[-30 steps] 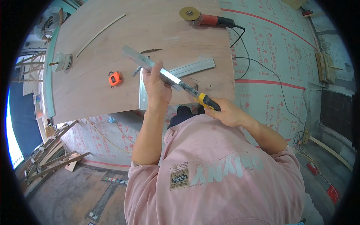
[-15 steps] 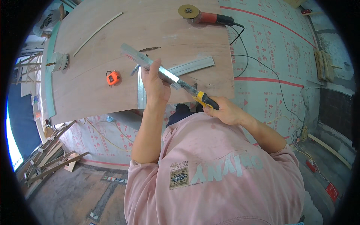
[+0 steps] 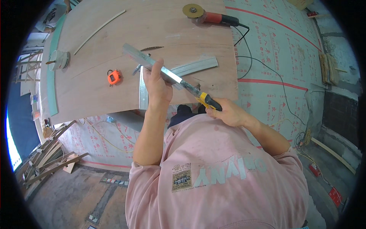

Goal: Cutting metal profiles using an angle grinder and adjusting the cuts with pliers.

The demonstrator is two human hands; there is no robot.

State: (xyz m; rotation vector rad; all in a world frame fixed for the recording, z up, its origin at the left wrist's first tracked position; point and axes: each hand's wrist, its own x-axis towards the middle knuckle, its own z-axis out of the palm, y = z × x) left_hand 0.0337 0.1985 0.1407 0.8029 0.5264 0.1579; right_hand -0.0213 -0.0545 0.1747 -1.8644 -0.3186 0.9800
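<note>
My left hand (image 3: 156, 86) is wrapped round a length of silvery metal channel (image 3: 136, 54), held at a slant above the wooden board. In my right hand (image 3: 231, 112) are the black and yellow handles of tin snips (image 3: 206, 99), whose dark jaws meet the channel's near end. Whether the blades bite into the metal is too small to tell. Beneath the channel lie a flat metal strip (image 3: 196, 68) and another metal piece (image 3: 143, 95), partly covered by my left hand and wrist. A small tool end (image 3: 136, 70) pokes out beside the channel, mostly hidden.
On the board (image 3: 91, 89) lie an orange tape measure (image 3: 114, 77), a thin strip (image 3: 100, 31), a dark jagged blade (image 3: 152, 48), a white tub (image 3: 59, 60) and a red angle grinder (image 3: 214, 17). Its cord trails right. Scrap wood (image 3: 49, 158) piles up lower left. Another person (image 3: 53, 17) stands far left.
My hands, the channel and the snips keep nearly the same pose. The whole view has shifted slightly, and the other person at the far left has moved a little.
</note>
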